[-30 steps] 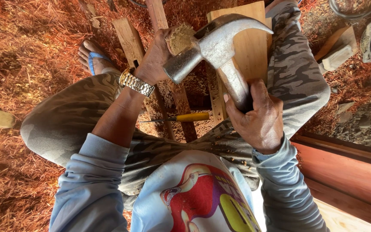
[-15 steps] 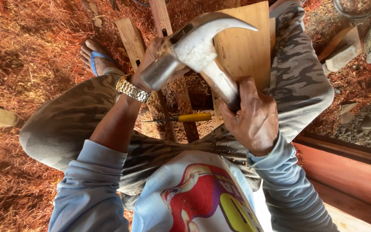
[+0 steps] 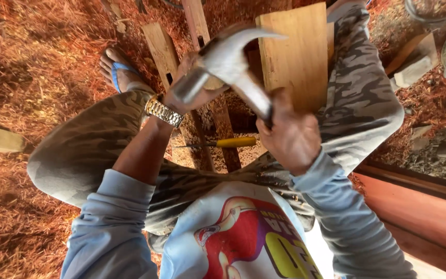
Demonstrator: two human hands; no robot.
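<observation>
Two hands, right hand [image 3: 291,135] gripping hammer [image 3: 228,62], left hand [image 3: 189,85] on wood

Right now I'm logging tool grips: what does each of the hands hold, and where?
Right hand grips the claw hammer by its handle. Left hand is partly hidden behind the hammer head; its hold cannot be told.

The grey steel claw hammer [image 3: 228,62] shines silver. A pale tan wooden board [image 3: 295,57] lies far right of it. The trousers [image 3: 78,150] carry grey-brown camouflage, the sleeves [image 3: 114,227] are light blue. A gold wristwatch [image 3: 164,111], a yellow-handled screwdriver [image 3: 233,142], a blue sandal strap [image 3: 118,70], reddish-orange wood shavings [image 3: 32,67].
</observation>
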